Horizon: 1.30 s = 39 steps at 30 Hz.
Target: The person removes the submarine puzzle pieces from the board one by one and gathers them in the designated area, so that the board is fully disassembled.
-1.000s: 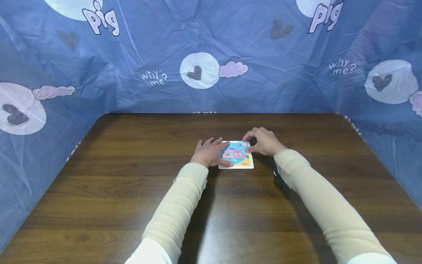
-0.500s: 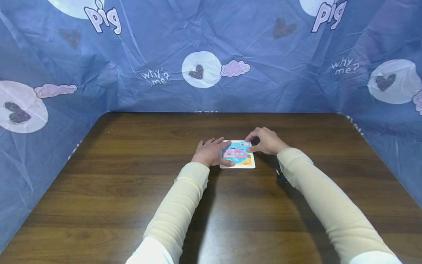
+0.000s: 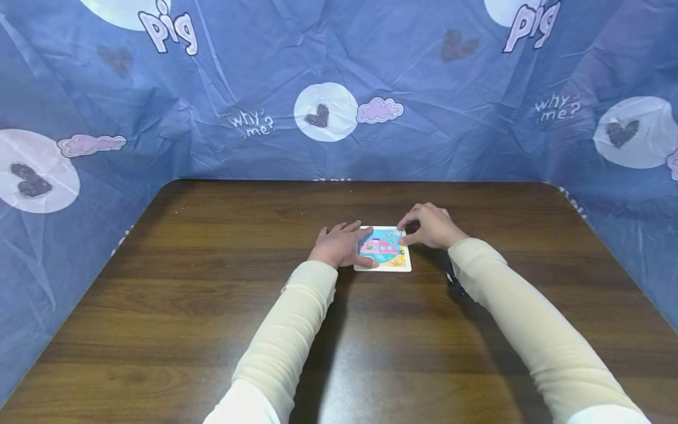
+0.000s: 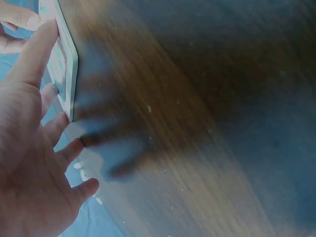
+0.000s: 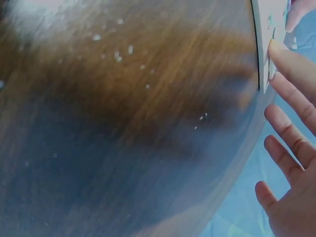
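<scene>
A square picture puzzle board [image 3: 390, 268] with a white border and a pink submarine on blue lies flat on the table. My left hand [image 3: 339, 244] rests on its left side, the thumb and index finger spread over the picture and the other fingers stretched beyond the edge. At the upper right corner, my right hand [image 3: 431, 227] pinches a small puzzle piece [image 5: 271, 64] between thumb and index finger, low over the board. The right wrist view shows the other right fingers held loosely away. Fingers partly hide the piece and the picture's left side.
The brown wooden table [image 3: 212, 306] extends around the board, with small pale specks on its surface. A blue printed cloth [image 3: 318, 59] stands behind and at both sides of it. A dark strap [image 3: 454, 282] shows under the right wrist.
The head view has shifted slightly, so everything appears a little further right. The left hand stays in place on the board; the right hand's fingers shift only slightly at the corner.
</scene>
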{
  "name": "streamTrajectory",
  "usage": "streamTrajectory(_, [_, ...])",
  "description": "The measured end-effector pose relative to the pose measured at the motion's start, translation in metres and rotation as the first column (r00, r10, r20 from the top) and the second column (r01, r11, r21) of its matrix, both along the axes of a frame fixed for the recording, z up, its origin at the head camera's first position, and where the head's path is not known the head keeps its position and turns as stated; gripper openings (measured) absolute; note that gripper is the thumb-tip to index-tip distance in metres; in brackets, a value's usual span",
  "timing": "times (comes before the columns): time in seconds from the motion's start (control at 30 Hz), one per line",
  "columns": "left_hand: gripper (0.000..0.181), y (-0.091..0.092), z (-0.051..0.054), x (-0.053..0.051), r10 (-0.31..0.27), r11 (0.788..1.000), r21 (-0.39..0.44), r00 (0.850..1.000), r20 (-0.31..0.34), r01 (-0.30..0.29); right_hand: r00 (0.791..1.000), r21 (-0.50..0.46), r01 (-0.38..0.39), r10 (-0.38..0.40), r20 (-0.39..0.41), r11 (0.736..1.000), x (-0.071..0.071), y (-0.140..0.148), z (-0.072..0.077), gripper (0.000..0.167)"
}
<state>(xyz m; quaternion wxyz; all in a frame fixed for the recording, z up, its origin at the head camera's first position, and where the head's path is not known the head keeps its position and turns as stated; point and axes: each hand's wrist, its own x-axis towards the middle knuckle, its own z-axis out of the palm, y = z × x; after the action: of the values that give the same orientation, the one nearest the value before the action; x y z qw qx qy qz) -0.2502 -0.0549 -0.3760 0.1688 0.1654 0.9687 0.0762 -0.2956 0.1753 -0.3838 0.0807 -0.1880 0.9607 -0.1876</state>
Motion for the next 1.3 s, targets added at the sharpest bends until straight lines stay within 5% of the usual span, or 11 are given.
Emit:
streamTrajectory(0.4, [0.087,-0.001,0.0,-0.001,0.006,1.0,0.006,1.0,0.006,-0.006,0.999,-0.147,0.042,-0.04,0.013,0.988,0.002,0.014,0.016,0.036])
streamTrajectory(0.87, [0.086,-0.002,-0.002,0.001,0.007,0.999,0.05,1.0,0.007,-0.008,0.995,-0.076,0.102,-0.101,0.015,0.992,0.004,0.063,0.016,0.036])
streamTrajectory(1.3, [0.086,-0.002,0.001,0.003,0.011,0.999,0.033,1.0,0.007,-0.011,0.995,-0.006,0.095,-0.095,-0.012,0.995,0.001,0.061,0.008,0.037])
